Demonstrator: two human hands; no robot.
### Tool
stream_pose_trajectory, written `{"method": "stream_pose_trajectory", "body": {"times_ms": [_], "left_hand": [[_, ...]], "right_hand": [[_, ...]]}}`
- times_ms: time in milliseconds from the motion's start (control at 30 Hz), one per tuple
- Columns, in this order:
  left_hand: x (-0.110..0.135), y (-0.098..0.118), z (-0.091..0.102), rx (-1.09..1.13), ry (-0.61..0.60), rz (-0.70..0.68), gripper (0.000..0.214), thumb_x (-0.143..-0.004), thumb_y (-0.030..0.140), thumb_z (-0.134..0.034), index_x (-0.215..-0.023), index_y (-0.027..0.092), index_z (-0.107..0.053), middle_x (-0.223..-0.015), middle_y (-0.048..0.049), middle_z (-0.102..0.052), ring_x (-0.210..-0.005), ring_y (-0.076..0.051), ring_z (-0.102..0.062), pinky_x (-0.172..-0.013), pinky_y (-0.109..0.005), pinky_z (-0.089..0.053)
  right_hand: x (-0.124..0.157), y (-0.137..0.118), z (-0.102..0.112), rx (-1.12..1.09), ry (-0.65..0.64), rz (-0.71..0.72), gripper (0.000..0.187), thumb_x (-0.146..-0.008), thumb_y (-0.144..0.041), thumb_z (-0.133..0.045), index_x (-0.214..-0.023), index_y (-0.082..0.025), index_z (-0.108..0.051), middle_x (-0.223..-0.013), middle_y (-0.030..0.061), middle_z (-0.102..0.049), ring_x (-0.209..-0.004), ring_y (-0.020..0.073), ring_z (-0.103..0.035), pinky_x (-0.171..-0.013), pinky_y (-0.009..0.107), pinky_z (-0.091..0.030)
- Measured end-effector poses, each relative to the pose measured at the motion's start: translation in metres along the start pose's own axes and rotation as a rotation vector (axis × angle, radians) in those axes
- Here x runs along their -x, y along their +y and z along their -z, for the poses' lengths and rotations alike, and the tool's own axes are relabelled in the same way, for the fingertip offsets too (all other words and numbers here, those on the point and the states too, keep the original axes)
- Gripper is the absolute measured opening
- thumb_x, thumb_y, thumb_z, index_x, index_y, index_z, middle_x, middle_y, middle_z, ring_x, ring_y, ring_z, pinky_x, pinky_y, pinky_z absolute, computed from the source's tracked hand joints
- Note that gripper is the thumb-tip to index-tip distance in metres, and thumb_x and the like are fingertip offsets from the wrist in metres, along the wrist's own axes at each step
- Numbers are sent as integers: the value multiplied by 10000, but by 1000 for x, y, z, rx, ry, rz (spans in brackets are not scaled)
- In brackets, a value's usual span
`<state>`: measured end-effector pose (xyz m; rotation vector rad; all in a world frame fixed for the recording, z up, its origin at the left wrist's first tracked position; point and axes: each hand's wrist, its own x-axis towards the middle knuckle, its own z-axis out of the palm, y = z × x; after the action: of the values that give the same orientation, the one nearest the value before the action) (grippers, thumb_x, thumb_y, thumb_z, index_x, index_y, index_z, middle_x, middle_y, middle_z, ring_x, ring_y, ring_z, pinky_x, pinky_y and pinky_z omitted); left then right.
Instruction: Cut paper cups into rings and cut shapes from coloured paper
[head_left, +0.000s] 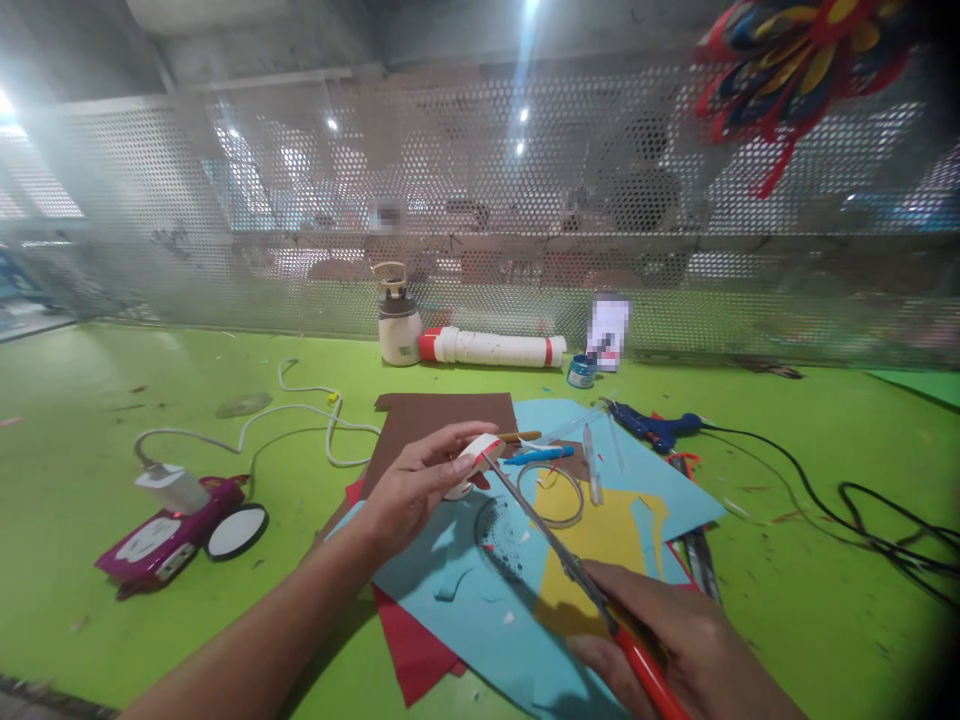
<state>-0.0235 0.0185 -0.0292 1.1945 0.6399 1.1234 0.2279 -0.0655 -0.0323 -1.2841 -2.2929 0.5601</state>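
Observation:
My left hand [420,478] pinches a small white rounded piece with a red edge [481,452] between thumb and fingers, above the paper. My right hand [667,620] is wrapped round red-handled scissors [574,565]. The blades point up and left, and their tips meet the white piece at its red edge. Beneath both hands lie light blue paper [420,560], yellow paper [600,530], brown paper [450,415] and red paper [412,640]. A clear protractor [499,540] rests below the blades, close to a ring-shaped coil [579,510] and a blue pen [540,455].
A blue glue gun [660,428] trails a black cable on the right. At the left are a purple power strip [180,535] and a white cord [240,440]. A bottle [400,335], a white tube [502,348] and a small blue jar [581,372] stand or lie along the mesh panel [480,200].

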Motion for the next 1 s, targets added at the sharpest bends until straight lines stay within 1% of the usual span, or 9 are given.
{"method": "stream_pose_trajectory", "body": {"times_ms": [100,267,400,533,633,733,800,900,1000], "left_hand": [[0,0,1,0,-4,1,343,-817,255,-672,-1160,233,-681,-1112,-85,-656,-995,-222,-573,-837,-348,-477],[-1,-2,4,0,-18,-9,351,-814,247,-669,-1164,225,-678,-1105,-89,-659,-984,-225,-580,-837,-349,-476],[-1,-2,5,11,-36,-10,358,-806,229,-665,-1164,219,-679,-1134,-92,-655,-1003,-237,-581,-834,-347,-472],[-1,-1,5,12,-38,-17,360,-807,220,-658,-1167,214,-680,-1143,-98,-663,-1029,-247,-585,-847,-343,-451],[-1,-1,5,12,-35,-17,358,-805,216,-658,-1162,209,-683,-1137,-103,-666,-1019,-249,-589,-836,-342,-446],[-1,-1,5,14,-41,-16,359,-806,218,-657,-1165,208,-680,-1135,-100,-666,-1010,-243,-591,-824,-333,-447],[-1,-1,5,19,-48,-20,361,-806,219,-657,-1165,209,-679,-1136,-99,-665,-1007,-241,-592,-819,-330,-449],[-1,-1,4,22,-44,-23,355,-805,215,-656,-1159,208,-681,-1135,-97,-668,-1010,-241,-595,-825,-327,-449],[-1,-2,4,18,-32,-16,352,-804,209,-660,-1156,208,-682,-1126,-89,-671,-1013,-232,-593,-832,-313,-446]], "right_hand": [[-1,-3,1,-11,5,6,265,-889,-368,-564,-1047,-197,-693,-812,31,-729,-648,168,-658,-525,211,-512],[-3,-7,4,-60,23,2,201,-866,-343,-597,-934,-201,-721,-716,8,-710,-599,153,-634,-547,205,-521],[-3,-8,4,-59,28,5,213,-857,-321,-603,-992,-199,-715,-753,13,-720,-621,157,-640,-537,200,-510],[-1,-5,1,-21,9,4,251,-883,-338,-567,-1027,-181,-699,-793,36,-725,-639,175,-648,-529,224,-501],[0,-4,-1,-19,25,19,238,-889,-349,-564,-993,-181,-697,-790,38,-724,-621,171,-641,-508,222,-485],[-1,-4,0,-14,4,27,238,-898,-349,-546,-976,-181,-696,-740,27,-704,-594,163,-625,-504,221,-481],[-2,-5,1,-23,-14,19,245,-905,-341,-532,-999,-184,-695,-752,25,-706,-603,163,-627,-504,219,-481],[-3,-6,1,-41,2,18,227,-893,-324,-545,-1003,-192,-694,-790,24,-721,-623,164,-636,-497,211,-471],[-3,-5,0,-38,-1,16,202,-894,-327,-542,-912,-188,-689,-721,8,-689,-590,150,-606,-506,208,-458]]}}
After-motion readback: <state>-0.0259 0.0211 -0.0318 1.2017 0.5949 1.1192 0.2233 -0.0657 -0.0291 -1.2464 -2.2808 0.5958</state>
